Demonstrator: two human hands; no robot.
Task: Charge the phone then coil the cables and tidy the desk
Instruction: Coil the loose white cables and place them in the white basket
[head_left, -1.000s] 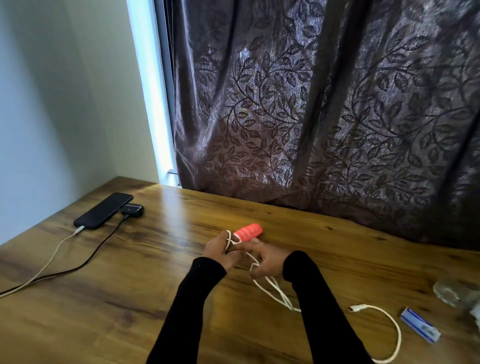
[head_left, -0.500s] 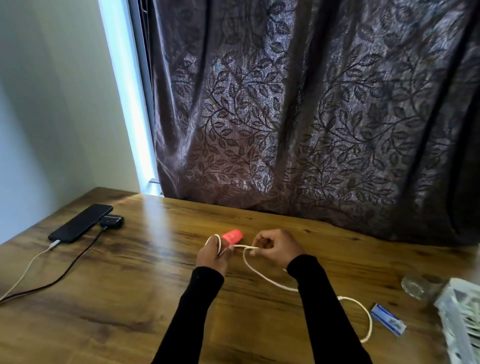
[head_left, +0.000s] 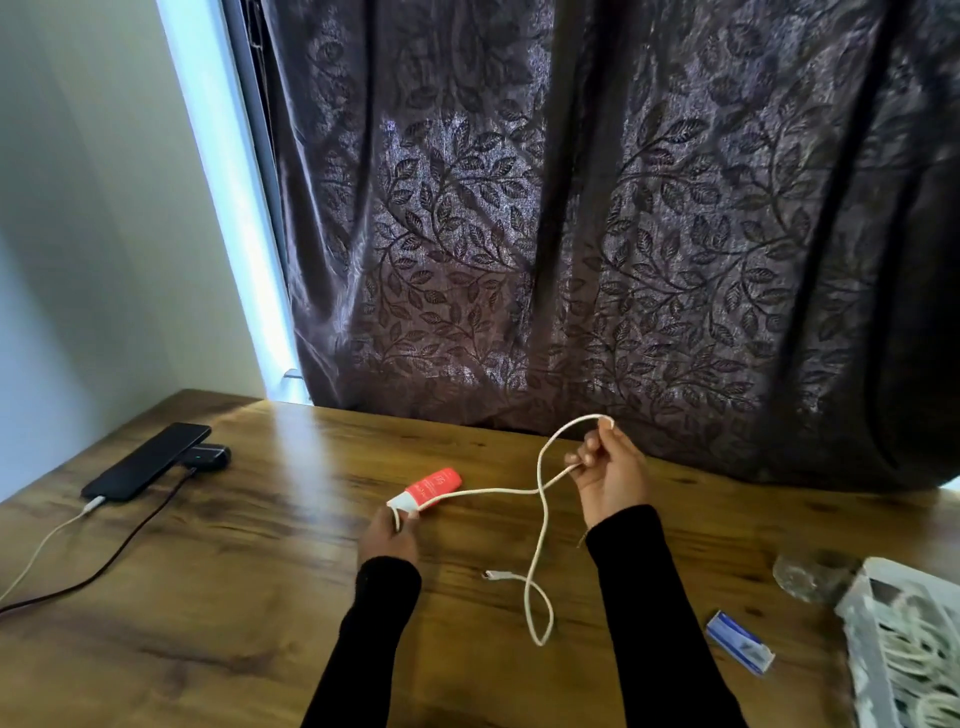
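Right hand (head_left: 613, 480) raised, cable (head_left: 543, 525) looped

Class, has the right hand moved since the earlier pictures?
Yes. The right hand has lifted the white cable up and right, away from the red tube.

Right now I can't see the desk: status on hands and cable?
Left hand pinches white cable end; right hand holds raised loop. Free plug on desk. Red tube by left hand.

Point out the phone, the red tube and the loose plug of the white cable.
phone (head_left: 148, 461), head view, middle of its dark screen.
red tube (head_left: 434, 485), head view, its red body.
white cable (head_left: 492, 574), head view, its free plug.
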